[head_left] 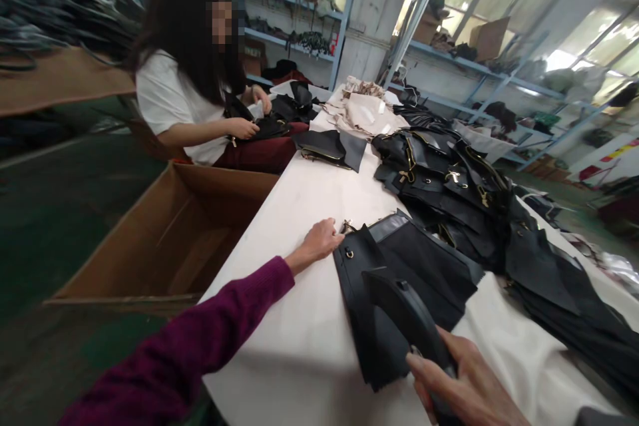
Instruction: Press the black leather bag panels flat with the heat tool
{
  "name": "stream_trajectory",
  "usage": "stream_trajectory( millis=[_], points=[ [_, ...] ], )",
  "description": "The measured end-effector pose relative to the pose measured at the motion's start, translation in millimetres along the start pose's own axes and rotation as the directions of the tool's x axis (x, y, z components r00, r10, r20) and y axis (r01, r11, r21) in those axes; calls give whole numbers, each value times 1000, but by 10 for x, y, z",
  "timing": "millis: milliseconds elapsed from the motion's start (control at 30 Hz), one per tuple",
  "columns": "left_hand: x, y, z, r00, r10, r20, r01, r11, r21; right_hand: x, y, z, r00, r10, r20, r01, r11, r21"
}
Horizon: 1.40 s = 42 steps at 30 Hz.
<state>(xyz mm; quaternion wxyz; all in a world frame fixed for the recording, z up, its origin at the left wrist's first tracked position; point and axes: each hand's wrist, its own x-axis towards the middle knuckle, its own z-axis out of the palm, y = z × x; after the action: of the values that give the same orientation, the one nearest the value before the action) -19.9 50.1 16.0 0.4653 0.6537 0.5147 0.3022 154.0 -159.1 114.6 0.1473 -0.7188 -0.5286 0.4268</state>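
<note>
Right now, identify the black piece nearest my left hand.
The flat black piece at your left hand; the heap and pieces by the co-worker lie farther off.

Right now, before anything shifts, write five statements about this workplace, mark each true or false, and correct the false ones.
1. The right hand grips a black tool. True.
2. A cardboard box stands beside the table. True.
3. The left hand is inside that box. False: it is at the upper edge of a flat black piece on the table.
4. The co-worker's sleeve is purple. False: it is white.
5. A heap of black pieces with gold-coloured fittings lies on the table. True.
</note>
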Motion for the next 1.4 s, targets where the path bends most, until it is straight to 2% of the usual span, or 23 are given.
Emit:
stream_trajectory(
  millis=[133,300,400,533,700,767,833,1033,1133,1267,1400],
  points=[
    [144,46,2,984,71,163,-86,992,91,111,-99,99,1000,22,21,-24,998,55],
    [126,-111,-48,954,142,264,-165,984,69,129,-130,241,998,63,19,-63,998,14],
    [143,-202,-62,951,167,262,-184,982,41,154,-167,324,997,76,-4,-76,997,14],
    [149,-239,-60,959,196,206,-203,979,13,177,-237,375,997,68,-25,-68,998,4],
    [103,-193,-75,981,184,65,-184,983,-3,-23,-349,342,991,107,-74,-112,992,-61],
    [94,-189,-75,987,153,46,-152,988,-28,-109,-394,330,984,134,-118,-145,986,-82],
    [92,-198,-63,990,118,76,-112,991,-72,-124,-416,343,980,144,-139,-155,985,-74],
    [66,-223,12,967,62,249,-5,975,-221,138,-398,443,998,42,-49,-44,998,-38],
    [13,-223,65,948,86,307,-3,965,-262,240,-443,378,996,21,-84,-23,999,-24],
    [-66,-231,137,908,123,400,5,953,-303,329,-475,164,989,21,-145,-20,1000,7],
    [-64,-233,155,907,118,403,35,935,-353,258,-398,16,987,37,-158,-34,999,25]
  ],
)
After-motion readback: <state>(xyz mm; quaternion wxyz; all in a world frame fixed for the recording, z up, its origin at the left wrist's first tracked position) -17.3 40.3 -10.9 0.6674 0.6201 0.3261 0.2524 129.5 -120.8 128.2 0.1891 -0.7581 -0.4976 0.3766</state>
